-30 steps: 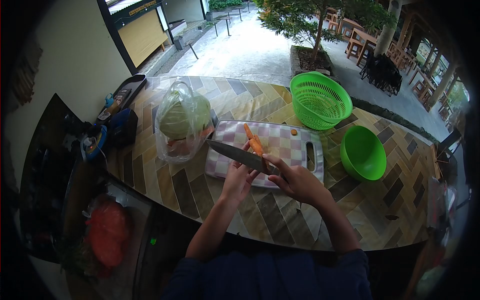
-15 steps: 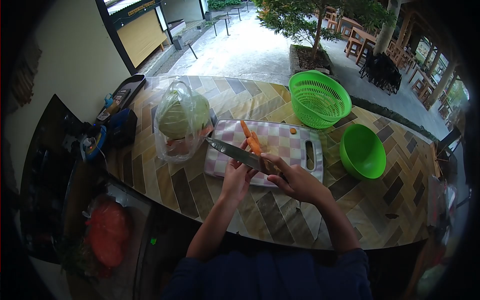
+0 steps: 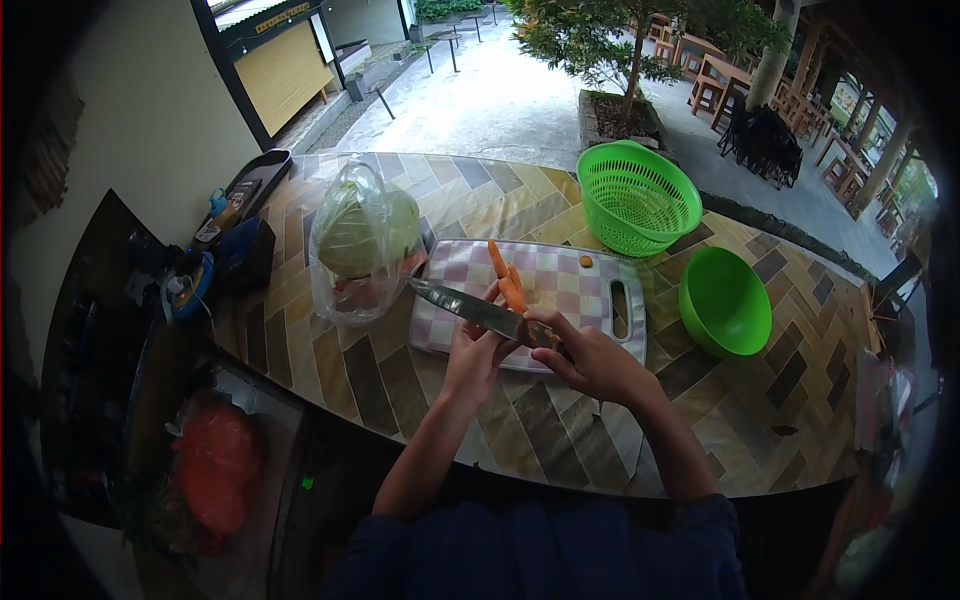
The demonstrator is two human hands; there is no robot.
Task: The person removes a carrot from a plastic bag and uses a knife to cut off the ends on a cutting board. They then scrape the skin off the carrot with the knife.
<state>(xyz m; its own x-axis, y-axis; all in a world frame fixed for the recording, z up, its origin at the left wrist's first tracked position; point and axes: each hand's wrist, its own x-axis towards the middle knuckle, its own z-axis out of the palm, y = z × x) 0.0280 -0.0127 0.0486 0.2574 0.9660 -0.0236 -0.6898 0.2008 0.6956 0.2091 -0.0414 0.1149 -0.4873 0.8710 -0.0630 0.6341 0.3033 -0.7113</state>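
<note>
Head view: the right hand (image 3: 592,365) grips the knife (image 3: 470,307), blade pointing to ten o'clock; the left hand (image 3: 480,350) pinches the carrot (image 3: 507,278) over the cutting board (image 3: 570,262). Green bowl (image 3: 725,303) at three o'clock. The sign (image 3: 283,14) toward eleven is too small to read.

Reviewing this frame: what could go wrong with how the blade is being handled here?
The knife in the right hand crosses close above the left hand holding the carrot, so a slip could cut its fingers. Its tip points toward the plastic bag around the cabbage and might snag it.
</note>
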